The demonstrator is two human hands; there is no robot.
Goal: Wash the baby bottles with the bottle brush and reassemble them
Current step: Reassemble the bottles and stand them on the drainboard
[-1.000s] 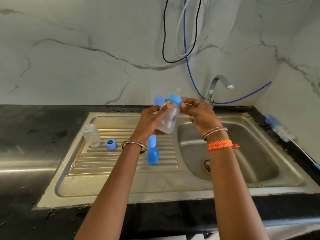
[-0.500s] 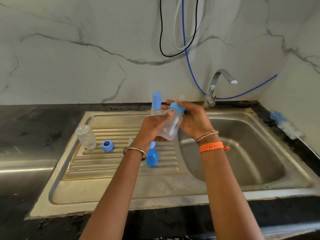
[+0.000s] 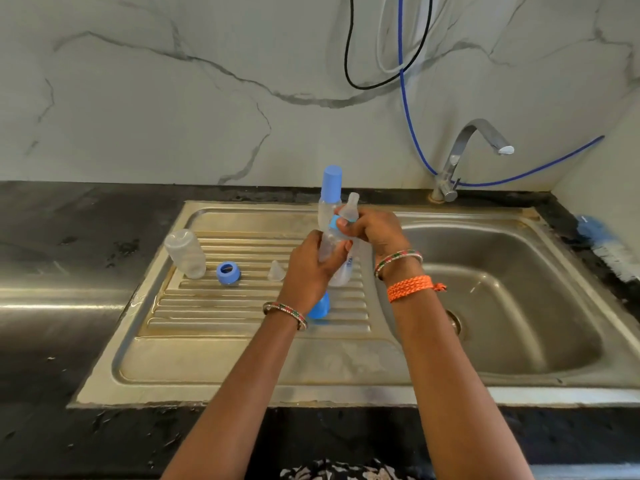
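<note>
Over the drainboard (image 3: 242, 355) my left hand (image 3: 308, 268) grips the body of a clear baby bottle (image 3: 343, 270). My right hand (image 3: 375, 228) is curled round its blue collar (image 3: 333, 223) and clear teat (image 3: 351, 204). Behind them stands a capped bottle with a blue cap (image 3: 331, 180). A second clear bottle body (image 3: 185, 254) stands at the drainboard's left, with a blue collar ring (image 3: 228, 272) and a loose clear teat (image 3: 276, 271) beside it. A blue cap (image 3: 320, 306) lies below my left wrist. The bottle brush (image 3: 609, 244) lies on the counter at the far right.
The steel sink basin (image 3: 540, 296) sits to the right, with a drain (image 3: 453, 322) and a tap (image 3: 460, 157) at the back. Black counter (image 3: 59, 237) surrounds the sink. Blue and black cables (image 3: 401, 81) hang on the marble wall.
Both hands and the held bottle have shifted left over the drainboard, and the bottle now stands more upright. My right hand has closed round the collar. The camera view moved.
</note>
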